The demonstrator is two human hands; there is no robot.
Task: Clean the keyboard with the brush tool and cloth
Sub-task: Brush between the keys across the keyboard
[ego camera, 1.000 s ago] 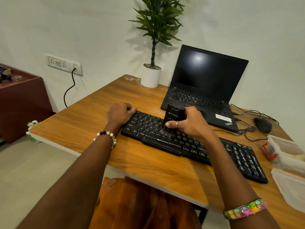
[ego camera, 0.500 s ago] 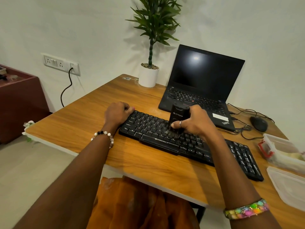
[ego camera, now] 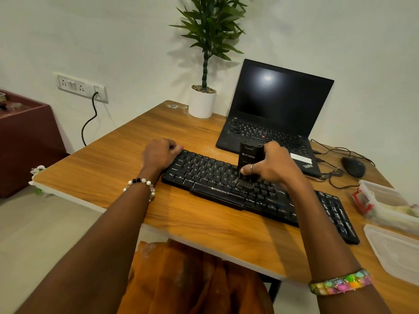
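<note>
A black full-size keyboard (ego camera: 210, 175) lies slanted across the wooden table (ego camera: 127, 173). My right hand (ego camera: 274, 165) grips a black block-shaped brush tool (ego camera: 248, 156) held upright, its dark bristles pressed on the keys near the keyboard's middle. My left hand (ego camera: 159, 152) has curled fingers and rests on the keyboard's far left corner. No cloth can be seen.
An open black laptop (ego camera: 274, 107) stands behind the keyboard, a potted plant (ego camera: 204, 96) to its left. A mouse (ego camera: 353, 166) and cables lie at the right. Clear plastic containers (ego camera: 385, 200) and a lid (ego camera: 396, 250) sit at the right edge.
My right hand and the brush have shifted slightly to the right along the keys and nearer the keyboard's front edge. My left hand stays at the keyboard's corner.
</note>
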